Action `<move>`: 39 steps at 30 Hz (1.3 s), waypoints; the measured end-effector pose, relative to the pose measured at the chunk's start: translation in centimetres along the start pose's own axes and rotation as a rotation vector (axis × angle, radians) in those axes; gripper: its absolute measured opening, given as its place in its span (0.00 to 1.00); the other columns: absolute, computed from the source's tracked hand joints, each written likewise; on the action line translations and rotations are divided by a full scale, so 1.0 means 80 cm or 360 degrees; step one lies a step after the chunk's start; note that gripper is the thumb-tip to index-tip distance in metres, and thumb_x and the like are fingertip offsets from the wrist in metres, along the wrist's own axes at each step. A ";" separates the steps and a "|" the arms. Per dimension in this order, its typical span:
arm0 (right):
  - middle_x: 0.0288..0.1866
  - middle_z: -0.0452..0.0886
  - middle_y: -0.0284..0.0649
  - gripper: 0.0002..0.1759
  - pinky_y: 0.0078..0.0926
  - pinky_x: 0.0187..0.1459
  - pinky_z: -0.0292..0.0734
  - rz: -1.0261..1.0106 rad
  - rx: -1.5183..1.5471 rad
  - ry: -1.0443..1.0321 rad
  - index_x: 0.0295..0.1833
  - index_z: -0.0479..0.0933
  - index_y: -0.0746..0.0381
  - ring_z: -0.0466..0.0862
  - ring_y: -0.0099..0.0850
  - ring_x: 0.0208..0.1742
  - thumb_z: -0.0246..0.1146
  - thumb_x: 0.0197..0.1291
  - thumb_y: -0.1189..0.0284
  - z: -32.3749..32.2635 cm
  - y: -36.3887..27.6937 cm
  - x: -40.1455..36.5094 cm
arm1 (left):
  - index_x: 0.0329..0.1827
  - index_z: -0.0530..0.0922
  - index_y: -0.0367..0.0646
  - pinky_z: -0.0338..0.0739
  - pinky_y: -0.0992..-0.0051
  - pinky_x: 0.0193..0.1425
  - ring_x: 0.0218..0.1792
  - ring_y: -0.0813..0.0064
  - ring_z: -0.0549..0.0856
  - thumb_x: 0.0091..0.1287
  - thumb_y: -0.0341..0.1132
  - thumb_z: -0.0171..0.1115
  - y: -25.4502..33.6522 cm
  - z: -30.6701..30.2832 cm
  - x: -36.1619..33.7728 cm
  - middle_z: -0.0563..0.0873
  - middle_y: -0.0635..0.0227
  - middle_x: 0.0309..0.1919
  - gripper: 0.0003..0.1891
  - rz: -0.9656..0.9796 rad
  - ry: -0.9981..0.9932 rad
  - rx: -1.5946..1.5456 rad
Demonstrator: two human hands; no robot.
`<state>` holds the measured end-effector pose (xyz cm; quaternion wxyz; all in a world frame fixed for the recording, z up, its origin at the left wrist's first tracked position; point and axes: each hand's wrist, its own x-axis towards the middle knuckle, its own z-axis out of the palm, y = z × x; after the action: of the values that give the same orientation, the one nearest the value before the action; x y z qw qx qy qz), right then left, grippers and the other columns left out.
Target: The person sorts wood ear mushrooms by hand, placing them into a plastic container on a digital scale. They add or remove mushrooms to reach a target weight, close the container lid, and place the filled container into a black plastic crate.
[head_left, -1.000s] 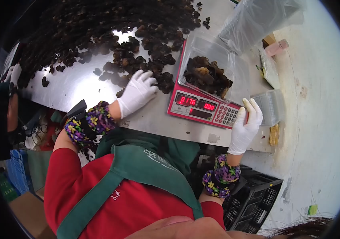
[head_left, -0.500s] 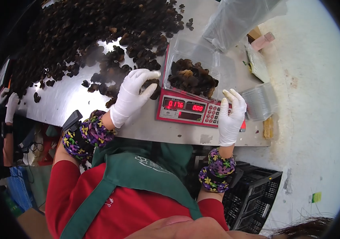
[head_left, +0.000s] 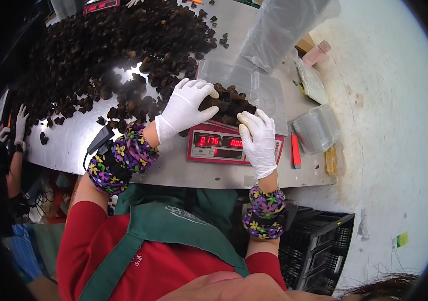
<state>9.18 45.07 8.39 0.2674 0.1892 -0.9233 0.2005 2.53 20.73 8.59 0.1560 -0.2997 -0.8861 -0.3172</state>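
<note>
Moved over the clear plastic tray (head_left: 269, 95), left hand (head_left: 186, 108) pinches wrinkled black fungus (head_left: 213, 104); right hand (head_left: 258, 140) lies open.

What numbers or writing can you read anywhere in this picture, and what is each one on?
"0176": red digits in the left display window of the scale.
"00": red digits in the scale's second window; the rest is hidden behind the right hand.
White print on the green apron: too distorted to read.
Red digits on the second scale at the far edge: too small to read.
</note>
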 end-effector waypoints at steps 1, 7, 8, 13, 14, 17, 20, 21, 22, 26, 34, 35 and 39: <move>0.56 0.86 0.38 0.12 0.51 0.70 0.65 -0.0012 0.0056 0.0044 0.54 0.85 0.56 0.76 0.45 0.65 0.66 0.66 0.69 0.000 0.000 0.000 | 0.59 0.82 0.48 0.68 0.59 0.71 0.66 0.55 0.77 0.60 0.39 0.74 0.001 -0.002 -0.002 0.81 0.60 0.63 0.23 0.0009 -0.0006 0.0005; 0.53 0.85 0.43 0.12 0.40 0.64 0.73 0.0161 0.0144 0.0344 0.53 0.85 0.60 0.80 0.43 0.60 0.66 0.64 0.78 -0.036 0.008 -0.008 | 0.68 0.77 0.47 0.67 0.62 0.76 0.70 0.58 0.74 0.62 0.32 0.73 0.016 -0.026 -0.030 0.78 0.60 0.67 0.29 -0.0039 0.0218 -0.0275; 0.53 0.85 0.43 0.12 0.39 0.64 0.73 0.0236 0.0176 0.0349 0.53 0.85 0.60 0.80 0.42 0.60 0.66 0.65 0.78 -0.040 0.010 -0.010 | 0.67 0.78 0.46 0.69 0.63 0.74 0.69 0.59 0.76 0.64 0.29 0.70 0.015 -0.029 -0.038 0.78 0.60 0.67 0.26 -0.0043 0.0283 -0.0322; 0.53 0.86 0.42 0.10 0.35 0.63 0.75 0.0427 0.0235 0.0354 0.52 0.86 0.61 0.82 0.39 0.58 0.65 0.67 0.77 -0.052 0.022 -0.017 | 0.53 0.85 0.39 0.78 0.71 0.64 0.55 0.69 0.85 0.67 0.23 0.66 -0.001 -0.030 -0.063 0.88 0.63 0.50 0.12 -0.0272 0.0514 -0.0536; 0.53 0.86 0.42 0.10 0.35 0.63 0.75 0.0444 0.0239 0.0344 0.52 0.86 0.61 0.82 0.39 0.58 0.65 0.67 0.77 -0.050 0.020 -0.018 | 0.52 0.85 0.39 0.78 0.72 0.62 0.54 0.70 0.86 0.67 0.23 0.66 -0.003 -0.029 -0.064 0.88 0.64 0.50 0.12 -0.0312 0.0500 -0.0553; 0.53 0.86 0.42 0.10 0.34 0.63 0.75 0.0471 0.0308 0.0338 0.52 0.86 0.62 0.82 0.38 0.58 0.64 0.68 0.78 -0.049 0.016 -0.019 | 0.50 0.86 0.40 0.80 0.72 0.58 0.50 0.70 0.87 0.66 0.21 0.66 -0.002 -0.033 -0.048 0.88 0.64 0.48 0.10 -0.0236 0.0514 -0.0429; 0.53 0.86 0.42 0.10 0.34 0.63 0.75 0.0417 0.0313 0.0329 0.52 0.86 0.62 0.82 0.38 0.58 0.63 0.69 0.78 -0.042 0.011 -0.017 | 0.46 0.86 0.43 0.81 0.70 0.54 0.48 0.64 0.87 0.63 0.21 0.69 0.002 -0.030 -0.023 0.88 0.64 0.44 0.10 0.0104 0.0534 -0.0218; 0.52 0.86 0.42 0.10 0.35 0.63 0.75 0.0424 0.0314 0.0321 0.52 0.86 0.62 0.82 0.38 0.58 0.64 0.69 0.78 -0.042 0.009 -0.017 | 0.46 0.86 0.43 0.81 0.69 0.53 0.48 0.64 0.87 0.64 0.22 0.68 0.005 -0.028 -0.015 0.88 0.66 0.44 0.10 0.0102 0.0527 -0.0201; 0.52 0.86 0.42 0.10 0.35 0.63 0.75 0.0433 0.0314 0.0313 0.51 0.86 0.62 0.82 0.38 0.58 0.64 0.68 0.78 -0.042 0.008 -0.017 | 0.46 0.86 0.45 0.81 0.68 0.52 0.47 0.63 0.87 0.64 0.23 0.68 0.005 -0.027 -0.006 0.88 0.66 0.44 0.10 0.0146 0.0539 -0.0136; 0.52 0.86 0.42 0.10 0.35 0.62 0.75 0.0441 0.0289 0.0292 0.51 0.86 0.62 0.82 0.38 0.58 0.64 0.68 0.78 -0.044 0.006 -0.017 | 0.48 0.87 0.49 0.79 0.65 0.50 0.47 0.62 0.85 0.64 0.29 0.70 -0.009 -0.014 0.028 0.87 0.68 0.43 0.10 0.0232 0.0550 0.0174; 0.52 0.86 0.43 0.10 0.35 0.62 0.75 0.0460 0.0321 0.0302 0.51 0.85 0.62 0.82 0.39 0.58 0.64 0.68 0.78 -0.047 0.010 -0.024 | 0.46 0.85 0.44 0.78 0.73 0.47 0.41 0.75 0.84 0.68 0.34 0.70 -0.038 -0.009 0.050 0.88 0.72 0.37 0.08 -0.0221 0.0236 -0.0461; 0.53 0.86 0.43 0.10 0.35 0.62 0.75 0.0469 0.0328 0.0304 0.52 0.85 0.62 0.82 0.39 0.58 0.64 0.68 0.79 -0.047 0.009 -0.023 | 0.46 0.85 0.41 0.78 0.77 0.46 0.38 0.81 0.84 0.70 0.34 0.69 -0.039 -0.013 0.052 0.88 0.74 0.37 0.07 -0.0506 0.0178 -0.0980; 0.53 0.86 0.44 0.10 0.34 0.61 0.76 0.0480 0.0332 0.0281 0.52 0.85 0.63 0.82 0.38 0.57 0.64 0.67 0.79 -0.044 0.010 -0.025 | 0.45 0.84 0.40 0.78 0.82 0.48 0.38 0.87 0.83 0.74 0.34 0.65 -0.037 -0.021 0.050 0.88 0.74 0.38 0.07 -0.0649 0.0252 -0.1411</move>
<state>11.84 47.91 9.81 0.2933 0.0571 -0.8884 0.3486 -2.24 19.51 10.36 0.0150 -0.1328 -0.6919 -0.7096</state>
